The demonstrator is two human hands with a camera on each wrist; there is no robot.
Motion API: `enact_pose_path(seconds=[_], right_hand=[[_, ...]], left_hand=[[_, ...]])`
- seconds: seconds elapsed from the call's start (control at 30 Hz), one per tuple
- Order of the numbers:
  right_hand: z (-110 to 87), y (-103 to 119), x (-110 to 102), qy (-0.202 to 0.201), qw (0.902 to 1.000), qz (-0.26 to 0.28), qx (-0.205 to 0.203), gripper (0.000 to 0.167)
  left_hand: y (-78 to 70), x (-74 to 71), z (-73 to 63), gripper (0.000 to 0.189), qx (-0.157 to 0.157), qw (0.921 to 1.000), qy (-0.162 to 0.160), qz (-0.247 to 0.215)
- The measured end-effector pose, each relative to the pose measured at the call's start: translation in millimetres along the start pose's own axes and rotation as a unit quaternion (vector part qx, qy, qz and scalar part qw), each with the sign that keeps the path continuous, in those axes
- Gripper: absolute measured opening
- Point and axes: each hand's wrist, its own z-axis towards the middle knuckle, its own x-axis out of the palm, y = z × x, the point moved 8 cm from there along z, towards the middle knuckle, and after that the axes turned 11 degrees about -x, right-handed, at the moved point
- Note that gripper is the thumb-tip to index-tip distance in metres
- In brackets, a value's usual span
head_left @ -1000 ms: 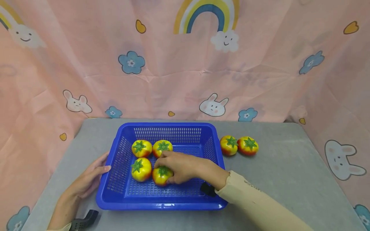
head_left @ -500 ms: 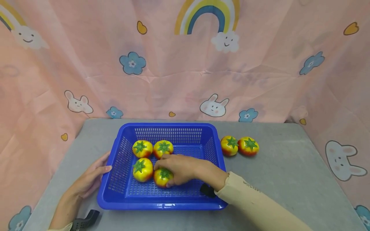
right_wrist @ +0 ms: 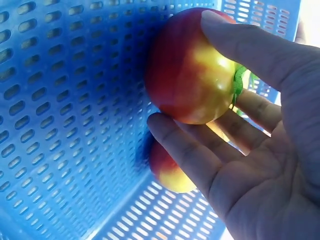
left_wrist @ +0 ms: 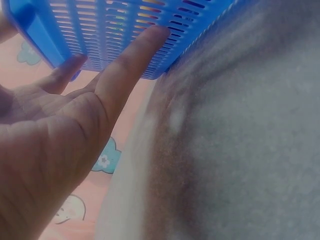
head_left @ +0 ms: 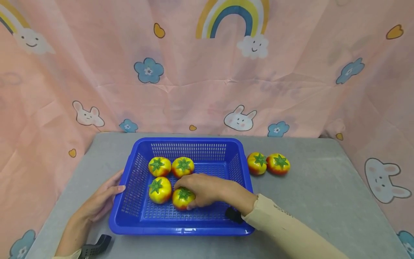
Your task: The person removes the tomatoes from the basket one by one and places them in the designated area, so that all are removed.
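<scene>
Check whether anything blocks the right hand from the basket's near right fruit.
Nothing visible does: the right hand has its fingers on the near right fruit, and the other three fruits lie outside its grip.

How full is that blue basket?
The blue basket is partly full: four yellow-red fruits sit inside, one gripped by the right hand, and bare floor shows beside them.

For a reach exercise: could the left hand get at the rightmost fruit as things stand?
Probably not easily: the left hand is at the left side of the blue basket, which lies between it and the rightmost fruit.
</scene>
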Motion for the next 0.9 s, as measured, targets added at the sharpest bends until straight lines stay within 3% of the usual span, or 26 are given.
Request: enact_pose_path(seconds=[0.33,0.9], right_hand=[[-7.8,1,-9,-0.014,0.9999,0.001,0.005,0.057],[-34.4,5,-33,-0.074,0.9972,0.001,0.011,0.060]], left_hand=[[-1.7,0.4,0.3,0.063,0.003,1.0000,-0.001,-0.005],[-1.1,1.4,-0.4,0.061,0.007,0.9999,0.009,0.000]])
